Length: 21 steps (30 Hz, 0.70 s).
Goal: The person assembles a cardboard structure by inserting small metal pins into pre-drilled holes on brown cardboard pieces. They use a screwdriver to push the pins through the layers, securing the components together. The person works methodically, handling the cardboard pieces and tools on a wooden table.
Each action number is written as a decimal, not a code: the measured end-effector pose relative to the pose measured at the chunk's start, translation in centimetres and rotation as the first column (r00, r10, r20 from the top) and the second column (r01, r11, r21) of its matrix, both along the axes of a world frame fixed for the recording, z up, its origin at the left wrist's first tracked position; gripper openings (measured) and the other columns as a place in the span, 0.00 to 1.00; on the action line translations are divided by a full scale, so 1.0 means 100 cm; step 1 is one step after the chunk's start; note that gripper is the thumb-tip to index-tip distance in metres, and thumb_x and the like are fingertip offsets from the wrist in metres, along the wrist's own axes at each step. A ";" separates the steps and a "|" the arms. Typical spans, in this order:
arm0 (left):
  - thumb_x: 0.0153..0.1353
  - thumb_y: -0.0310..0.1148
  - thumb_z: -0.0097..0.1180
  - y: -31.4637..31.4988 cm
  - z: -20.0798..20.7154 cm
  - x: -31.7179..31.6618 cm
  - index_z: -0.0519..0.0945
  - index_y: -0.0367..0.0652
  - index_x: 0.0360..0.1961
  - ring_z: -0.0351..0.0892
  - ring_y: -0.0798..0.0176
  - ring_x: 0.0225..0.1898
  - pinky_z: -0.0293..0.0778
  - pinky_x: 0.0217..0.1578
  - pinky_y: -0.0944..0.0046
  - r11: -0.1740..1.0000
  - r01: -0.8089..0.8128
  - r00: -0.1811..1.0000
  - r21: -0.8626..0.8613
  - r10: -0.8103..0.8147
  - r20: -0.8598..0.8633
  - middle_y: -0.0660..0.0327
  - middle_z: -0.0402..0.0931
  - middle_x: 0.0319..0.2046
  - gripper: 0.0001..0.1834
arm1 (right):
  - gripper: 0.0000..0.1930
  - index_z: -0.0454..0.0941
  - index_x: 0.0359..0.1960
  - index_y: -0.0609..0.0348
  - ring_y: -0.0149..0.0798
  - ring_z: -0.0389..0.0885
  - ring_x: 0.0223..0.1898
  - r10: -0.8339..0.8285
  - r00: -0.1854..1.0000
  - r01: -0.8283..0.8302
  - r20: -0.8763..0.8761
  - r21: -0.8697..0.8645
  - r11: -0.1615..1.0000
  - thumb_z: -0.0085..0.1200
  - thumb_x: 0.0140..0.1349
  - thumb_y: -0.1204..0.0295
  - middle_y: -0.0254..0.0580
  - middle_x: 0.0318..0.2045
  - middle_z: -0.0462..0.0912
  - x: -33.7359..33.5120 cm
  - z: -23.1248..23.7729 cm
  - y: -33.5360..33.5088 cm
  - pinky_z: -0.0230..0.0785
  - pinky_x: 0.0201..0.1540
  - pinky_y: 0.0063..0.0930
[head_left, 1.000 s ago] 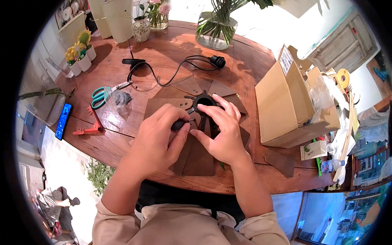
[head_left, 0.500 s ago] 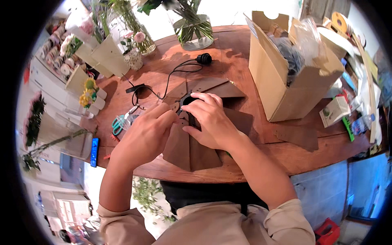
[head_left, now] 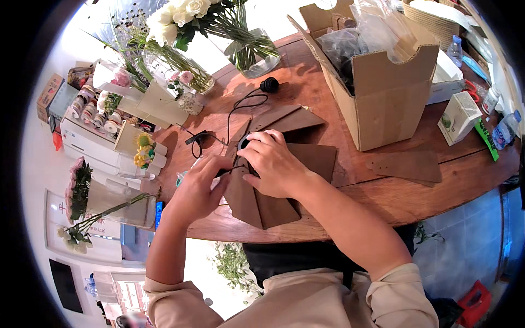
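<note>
Brown flat panels [head_left: 243,203] fan out around a black ring [head_left: 244,143] on the wooden table, in front of me. My right hand [head_left: 276,169] lies over the ring, its fingertips curled onto the rim and its thumb by the inner end of a near panel. Close beside it, my left hand [head_left: 198,188] pinches a small dark, thin piece [head_left: 224,171] at that panel's left edge. What this piece is cannot be made out. The ring's near part is hidden under my right hand.
Right of the fan stand a cardboard box [head_left: 391,104] with plastic bags and loose brown panels [head_left: 407,165]. A black cord [head_left: 228,117] with a lamp socket [head_left: 269,85] lies behind. Vases of flowers [head_left: 251,54] stand at the back, and a white carton [head_left: 459,117] at the right.
My left hand has shifted from above the panels' inner ends down to the left, its fingers now less curled. My right hand stays on the ring. The whole view has turned somewhat.
</note>
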<state>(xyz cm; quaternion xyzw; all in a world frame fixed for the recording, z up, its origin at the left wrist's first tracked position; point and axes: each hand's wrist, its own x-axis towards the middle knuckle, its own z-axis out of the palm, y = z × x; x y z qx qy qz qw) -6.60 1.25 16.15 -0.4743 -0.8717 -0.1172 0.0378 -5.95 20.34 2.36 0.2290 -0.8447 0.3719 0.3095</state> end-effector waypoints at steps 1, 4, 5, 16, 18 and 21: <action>0.65 0.16 0.59 0.005 -0.003 0.006 0.77 0.36 0.47 0.85 0.41 0.42 0.80 0.43 0.52 0.993 -0.110 0.993 0.049 0.108 0.055 0.48 0.82 0.39 0.11 | 0.26 0.84 0.55 0.61 0.50 0.71 0.68 -0.009 1.000 0.009 0.015 0.024 1.000 0.73 0.56 0.63 0.47 0.53 0.83 0.000 -0.001 0.002 0.54 0.74 0.53; 0.65 0.18 0.61 0.003 -0.003 -0.001 0.77 0.36 0.49 0.85 0.41 0.41 0.80 0.42 0.52 0.938 -0.293 0.955 -0.183 0.277 -0.111 0.47 0.83 0.39 0.13 | 0.26 0.84 0.54 0.61 0.50 0.71 0.68 -0.004 1.000 0.004 0.010 0.017 1.000 0.73 0.56 0.63 0.47 0.53 0.83 -0.001 -0.003 0.004 0.54 0.74 0.53; 0.65 0.18 0.61 0.003 0.000 0.000 0.77 0.36 0.49 0.85 0.41 0.41 0.80 0.42 0.52 0.937 -0.297 0.953 -0.186 0.279 -0.116 0.47 0.83 0.39 0.13 | 0.26 0.84 0.54 0.61 0.50 0.71 0.68 -0.001 1.000 0.001 0.006 0.012 1.000 0.73 0.56 0.63 0.47 0.53 0.83 -0.001 -0.003 0.004 0.54 0.74 0.53; 0.65 0.19 0.62 0.006 0.007 0.000 0.81 0.36 0.42 0.84 0.40 0.38 0.79 0.39 0.51 0.911 -0.327 0.941 -0.250 0.338 0.000 0.48 0.83 0.36 0.06 | 0.23 0.85 0.52 0.61 0.48 0.73 0.66 -0.034 0.998 0.035 -0.052 0.023 0.999 0.72 0.57 0.62 0.47 0.52 0.83 -0.001 -0.005 0.002 0.56 0.73 0.50; 0.67 0.22 0.61 0.007 0.006 -0.003 0.81 0.36 0.42 0.84 0.39 0.37 0.78 0.37 0.49 0.978 -0.118 0.993 -0.174 0.115 -0.031 0.47 0.83 0.34 0.04 | 0.23 0.85 0.52 0.61 0.48 0.73 0.66 -0.042 0.997 0.043 -0.065 0.020 0.999 0.72 0.57 0.62 0.47 0.51 0.83 -0.002 -0.008 0.001 0.56 0.73 0.50; 0.70 0.26 0.59 0.001 0.003 -0.016 0.81 0.36 0.43 0.84 0.37 0.35 0.78 0.35 0.46 0.971 0.223 0.963 -0.090 -0.234 -0.137 0.46 0.84 0.32 0.04 | 0.23 0.84 0.52 0.60 0.48 0.73 0.65 -0.031 0.997 0.032 -0.068 0.016 0.999 0.72 0.57 0.62 0.46 0.51 0.83 0.000 -0.005 -0.003 0.56 0.72 0.50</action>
